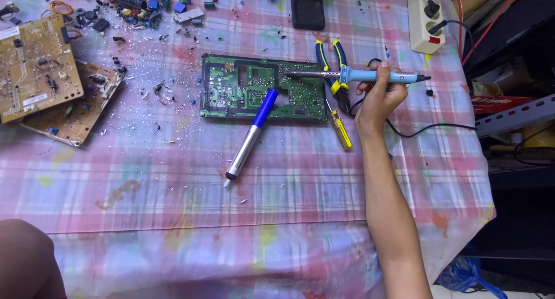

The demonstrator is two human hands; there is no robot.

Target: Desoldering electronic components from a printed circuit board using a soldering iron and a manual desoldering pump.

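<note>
A blue soldering iron (370, 75) is gripped tight by the right hand (378, 96), its metal tip laid on the green board (231, 88) in the middle of the table (289, 177). A blue and silver pump (251, 134) lies across the board's near edge. The left hand is not seen.

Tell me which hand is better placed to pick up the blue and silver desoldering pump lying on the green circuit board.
Probably the left: the right hand holds the blue soldering iron over the green circuit board, and the blue and silver desoldering pump lies to its left. The left hand isn't in view.
</note>
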